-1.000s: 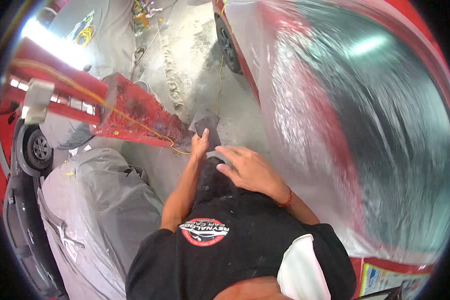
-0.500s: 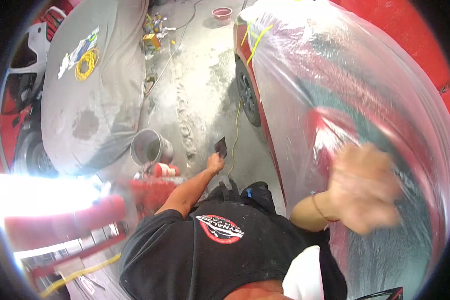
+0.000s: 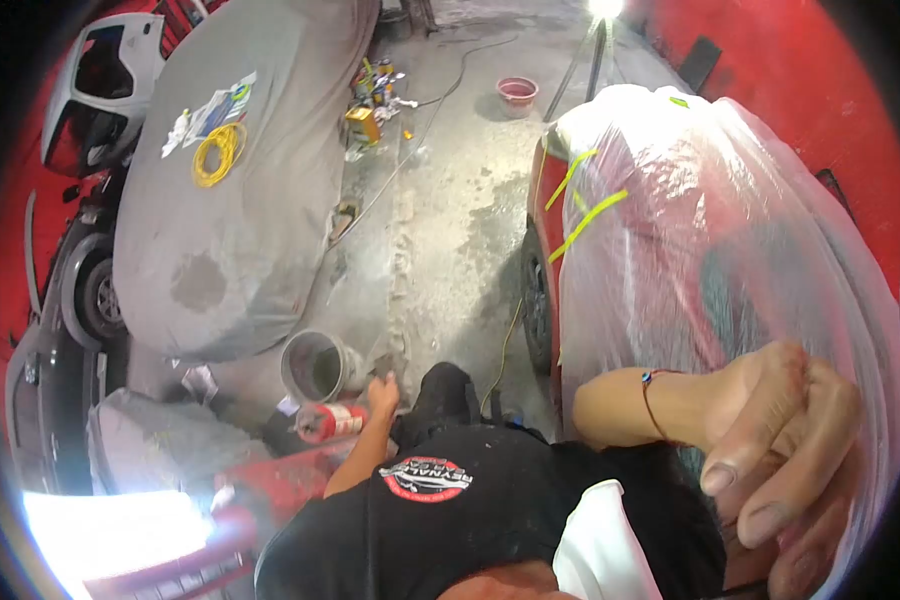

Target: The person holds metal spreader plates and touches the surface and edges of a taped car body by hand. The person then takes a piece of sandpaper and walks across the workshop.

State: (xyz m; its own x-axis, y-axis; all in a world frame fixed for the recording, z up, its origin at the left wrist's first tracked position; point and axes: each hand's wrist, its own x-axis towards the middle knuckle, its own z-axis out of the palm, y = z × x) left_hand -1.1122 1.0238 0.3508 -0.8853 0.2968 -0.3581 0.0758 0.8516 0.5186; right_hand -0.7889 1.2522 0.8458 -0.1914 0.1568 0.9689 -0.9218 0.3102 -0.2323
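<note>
Low in front of my body, my left hand (image 3: 382, 392) is closed on a small dark flat sheet (image 3: 386, 366), whose exact kind does not show. A grey bucket (image 3: 315, 365) stands on the floor just left of that hand. My right hand (image 3: 785, 430) is raised close to the camera, its fingers loosely bent and apart, holding nothing visible. A thin cord bracelet (image 3: 652, 395) circles the right wrist. Behind this hand is a red car under clear plastic sheeting (image 3: 660, 270), with yellow-green tape strips (image 3: 588, 225) near its front corner.
A vehicle under a grey cover (image 3: 240, 240) stands at left, with a coiled yellow cord (image 3: 218, 155) on top. A red cylinder (image 3: 330, 422) lies beside the bucket. Further off are a reddish basin (image 3: 517, 95), a yellow box (image 3: 362, 125) and a bright work light (image 3: 605, 8).
The view has tipped up, showing more floor and the far light. My left hand has come nearer the bucket, still with the sheet. My right hand, blurred before, now hangs with fingers loosened.
</note>
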